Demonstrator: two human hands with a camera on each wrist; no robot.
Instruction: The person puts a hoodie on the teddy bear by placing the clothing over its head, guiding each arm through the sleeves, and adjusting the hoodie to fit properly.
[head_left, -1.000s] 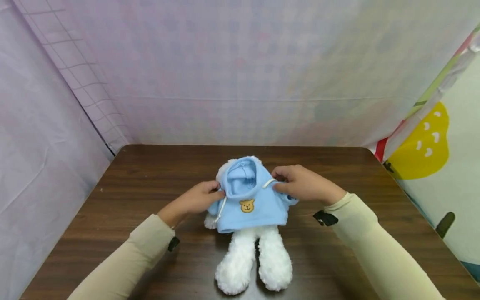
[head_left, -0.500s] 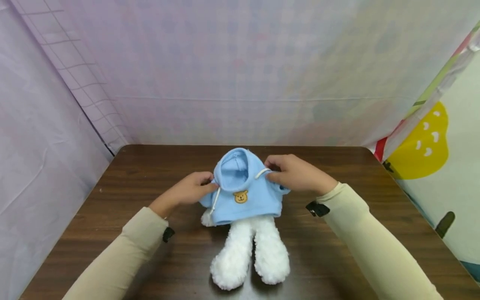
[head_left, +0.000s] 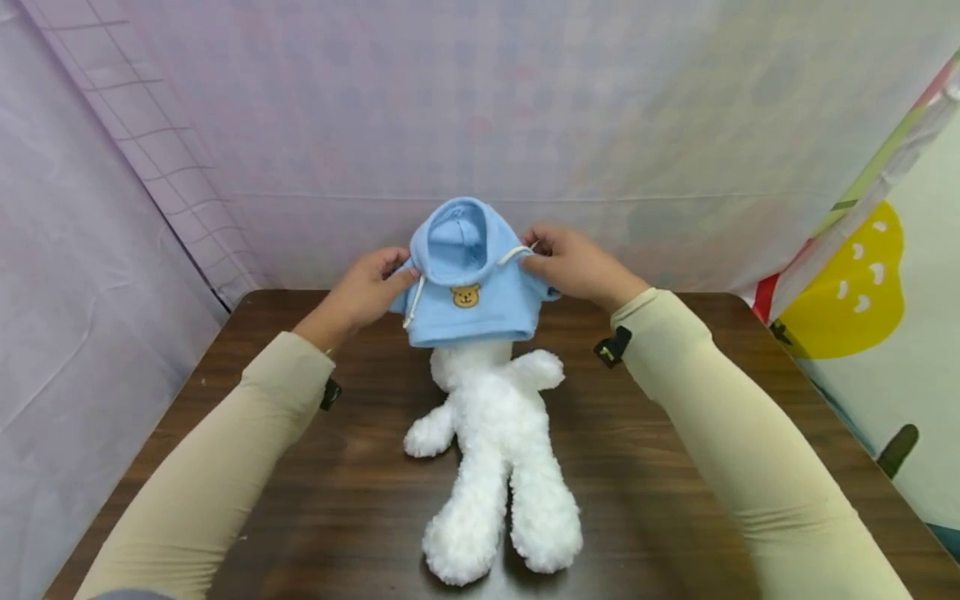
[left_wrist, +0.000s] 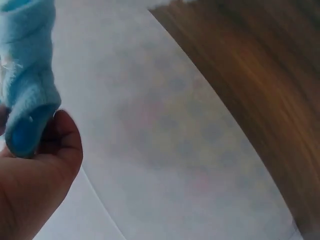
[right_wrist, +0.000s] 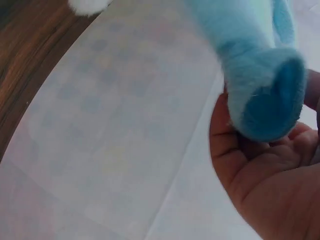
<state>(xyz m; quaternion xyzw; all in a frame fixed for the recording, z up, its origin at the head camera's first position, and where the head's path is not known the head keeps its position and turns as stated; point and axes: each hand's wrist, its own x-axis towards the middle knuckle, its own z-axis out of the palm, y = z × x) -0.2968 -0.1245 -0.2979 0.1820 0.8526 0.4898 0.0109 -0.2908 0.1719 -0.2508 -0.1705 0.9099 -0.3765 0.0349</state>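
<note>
A small light-blue doll hoodie [head_left: 487,321] with a bear-face patch and white drawstrings is held up between both hands over the far part of the table. My left hand [head_left: 360,292] pinches it at the shoulder by one sleeve, and my right hand [head_left: 581,265] pinches the opposite shoulder. Each wrist view shows an open sleeve end, the left sleeve [left_wrist: 30,90] and the right sleeve [right_wrist: 245,75], with fingers curled round it. Below the hem lies a fluffy white plush toy [head_left: 498,425] on its back, arms and legs spread; the hoodie hides its head.
The brown wooden table [head_left: 300,517] ends at a back edge, against a pale checked curtain [head_left: 480,108]. Another white curtain [head_left: 90,275] hangs at the left. At the right is a white cloth with a yellow printed shape [head_left: 855,292].
Both hands have lifted the hoodie up and away toward the back edge. It has come off the plush toy's body, uncovering the torso and both arms. The toy's legs stay nearly in place.
</note>
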